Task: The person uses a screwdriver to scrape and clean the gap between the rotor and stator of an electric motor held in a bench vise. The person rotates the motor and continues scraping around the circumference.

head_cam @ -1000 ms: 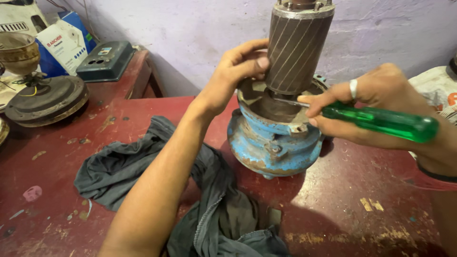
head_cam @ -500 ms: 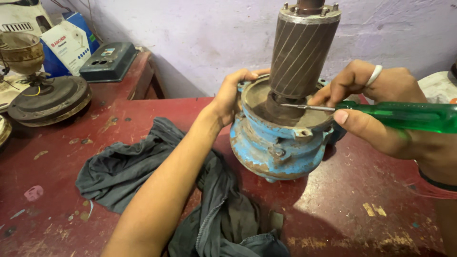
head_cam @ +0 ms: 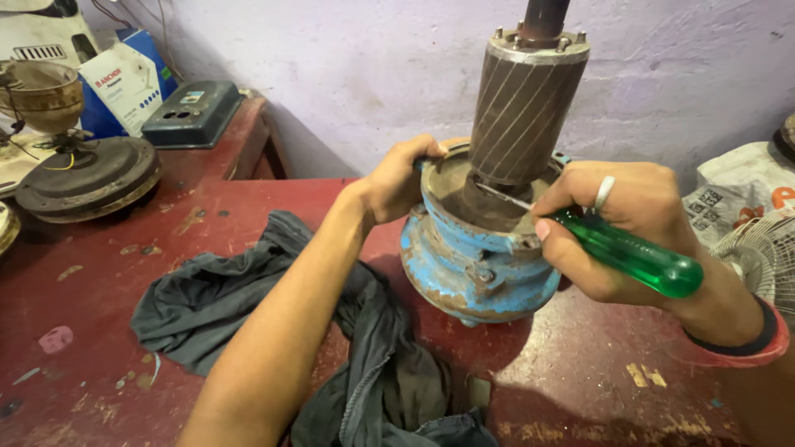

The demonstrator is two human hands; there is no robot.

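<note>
The person is poking and scraping inside an old blue motor case [head_cam: 476, 265] with a screwdriver [head_cam: 617, 248]. That looks like the step going on now.

The left hand [head_cam: 397, 178] is gripping the rim of the case at about 10 o'clock, fingers curled over the edge, holding it steady. The right hand [head_cam: 617, 219] is wrapped tight around the green handle at about 3 o'clock. The thin metal tip is reaching into the dusty bowl, close to the foot of the tall striped metal drum [head_cam: 526, 116] that is standing up in the middle. The two hands are sitting apart, one on each side of the case.

Next, the tip probably needs a careful, firm push while the left hand is keeping the case from sliding.

The case is sitting on a red table [head_cam: 580, 389]. A dark rag [head_cam: 248, 298] is lying at 8 o'clock from it.
</note>
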